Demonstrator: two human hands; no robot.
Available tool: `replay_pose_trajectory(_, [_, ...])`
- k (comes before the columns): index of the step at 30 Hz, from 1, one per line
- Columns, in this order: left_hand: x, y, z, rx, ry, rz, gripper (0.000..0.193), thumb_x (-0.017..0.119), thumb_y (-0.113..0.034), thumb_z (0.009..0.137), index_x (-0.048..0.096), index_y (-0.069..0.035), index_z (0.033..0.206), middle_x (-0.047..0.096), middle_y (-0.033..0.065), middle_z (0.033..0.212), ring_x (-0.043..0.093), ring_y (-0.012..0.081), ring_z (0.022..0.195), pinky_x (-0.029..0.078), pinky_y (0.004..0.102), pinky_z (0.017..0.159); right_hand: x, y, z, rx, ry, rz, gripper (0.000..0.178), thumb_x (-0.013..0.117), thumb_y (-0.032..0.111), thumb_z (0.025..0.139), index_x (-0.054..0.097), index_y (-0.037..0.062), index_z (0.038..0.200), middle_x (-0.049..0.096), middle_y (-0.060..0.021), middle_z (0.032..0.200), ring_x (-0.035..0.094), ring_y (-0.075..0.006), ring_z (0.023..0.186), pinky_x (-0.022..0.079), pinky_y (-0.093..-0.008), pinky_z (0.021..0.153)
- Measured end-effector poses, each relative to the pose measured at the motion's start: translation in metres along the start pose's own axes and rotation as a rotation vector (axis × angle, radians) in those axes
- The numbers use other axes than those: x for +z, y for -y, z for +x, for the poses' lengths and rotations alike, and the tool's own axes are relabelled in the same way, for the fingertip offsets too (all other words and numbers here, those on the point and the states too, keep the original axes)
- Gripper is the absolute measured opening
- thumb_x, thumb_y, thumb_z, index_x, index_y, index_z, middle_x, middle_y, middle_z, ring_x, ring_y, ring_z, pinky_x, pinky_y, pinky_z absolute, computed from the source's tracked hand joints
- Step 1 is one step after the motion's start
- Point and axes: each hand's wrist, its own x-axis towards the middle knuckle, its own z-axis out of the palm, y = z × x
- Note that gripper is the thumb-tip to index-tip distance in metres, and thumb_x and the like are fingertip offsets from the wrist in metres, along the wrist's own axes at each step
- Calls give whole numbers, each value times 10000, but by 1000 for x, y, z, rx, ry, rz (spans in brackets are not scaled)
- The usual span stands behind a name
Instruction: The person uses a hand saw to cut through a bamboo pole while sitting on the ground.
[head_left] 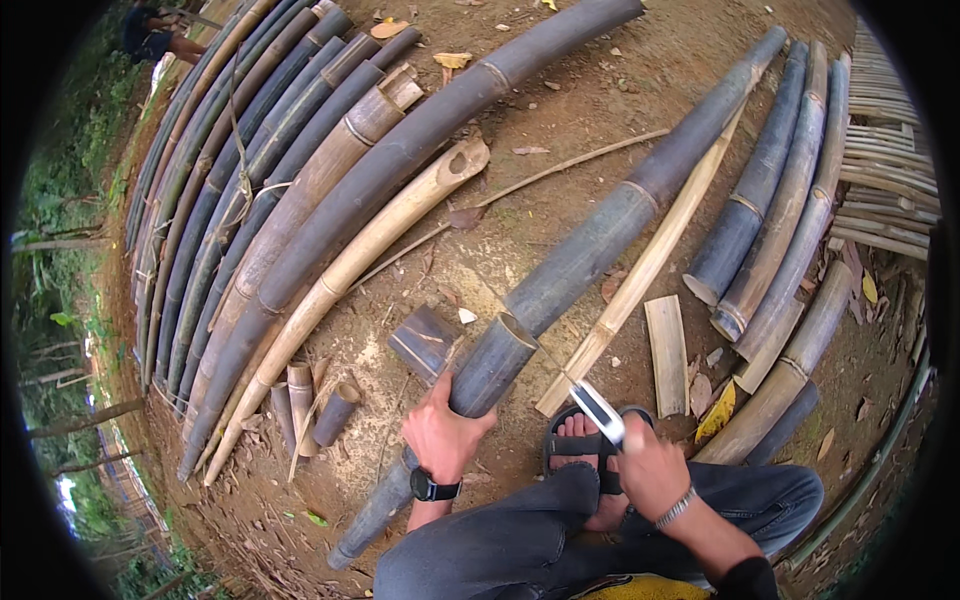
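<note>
My right hand (648,468) is closed round the white and dark handle of a handsaw (597,408). Its thin blade runs up and left, passing between a long dark bamboo pole (590,235) and a shorter dark bamboo section (490,370). That section's hollow, pale-rimmed end faces the blade. My left hand (440,432), with a black watch at the wrist, grips this section from its near left side, thumb across it. More bamboo (372,518) extends below the hand toward the lower left. Left of the section lies a short dark offcut (425,340).
Bamboo poles (330,190) lie stacked at the left, with more poles (760,210) at the right. A split pale strip (640,270) rests beside the long pole. Short offcuts (335,415) stand lower left. My sandalled foot (575,440) is near the saw. Another person (150,35) appears far upper left.
</note>
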Motion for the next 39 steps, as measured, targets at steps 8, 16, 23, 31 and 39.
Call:
replay_pose_trajectory(8, [-6,2,4,-14,46,-58,718,853,-365,578,699,-63,1212,755,168,1004,745,323,826,599,423,747,9,-8,13,-18,10,-20,422,617,98,867,436,-27,1227,645,-252,911,655,-468,716,521,-562,598])
replay_pose_trajectory(16, [-16,15,19,-68,1,34,668,846,-345,600,724,-65,1194,767,151,882,747,256,729,613,357,720,4,-19,-3,-4,23,-36,490,639,100,872,420,-3,1297,668,-270,958,676,-456,729,550,-532,603])
replay_pose_trajectory(23, [4,21,1,-58,-3,-65,729,850,-433,566,728,-21,1155,755,187,862,742,313,730,590,393,703,-1,7,13,-99,4,-43,421,635,134,893,418,-31,1214,641,-225,885,660,-449,675,531,-540,577])
replay_pose_trajectory(31, [8,13,-10,-7,82,-73,725,848,-440,594,711,2,1152,742,215,851,740,353,757,578,427,710,0,-17,18,-100,-3,-22,367,621,125,906,422,-12,1182,630,-240,903,649,-455,674,520,-540,561])
replay_pose_trajectory(39, [37,26,-2,42,-90,-99,767,888,-363,612,671,3,1249,654,190,1102,669,334,968,545,422,837,22,-17,53,-93,-1,-7,367,624,123,902,420,-9,1177,632,-232,873,655,-453,691,517,-555,576])
